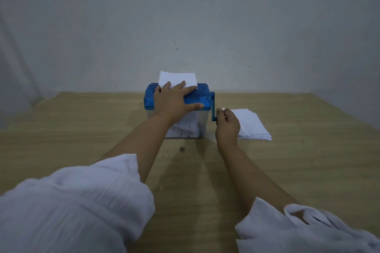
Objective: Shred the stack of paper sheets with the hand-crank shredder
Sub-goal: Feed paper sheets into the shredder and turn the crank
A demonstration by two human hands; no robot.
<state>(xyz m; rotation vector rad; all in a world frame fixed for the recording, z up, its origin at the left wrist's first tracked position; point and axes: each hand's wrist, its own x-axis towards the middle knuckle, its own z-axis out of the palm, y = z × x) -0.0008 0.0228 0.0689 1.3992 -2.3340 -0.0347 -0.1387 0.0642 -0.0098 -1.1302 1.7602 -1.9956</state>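
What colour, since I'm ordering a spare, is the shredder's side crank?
The slim plastic crank is blue, matching the shredder's lid; head view shows it.

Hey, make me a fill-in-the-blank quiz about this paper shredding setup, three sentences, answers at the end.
1. The left hand presses flat on the shredder's ____ lid.
2. The right hand grips the ____ on the shredder's right side.
3. The stack of paper sheets lies on the wooden table to the ____ of the shredder.
Missing words: blue; crank; right.
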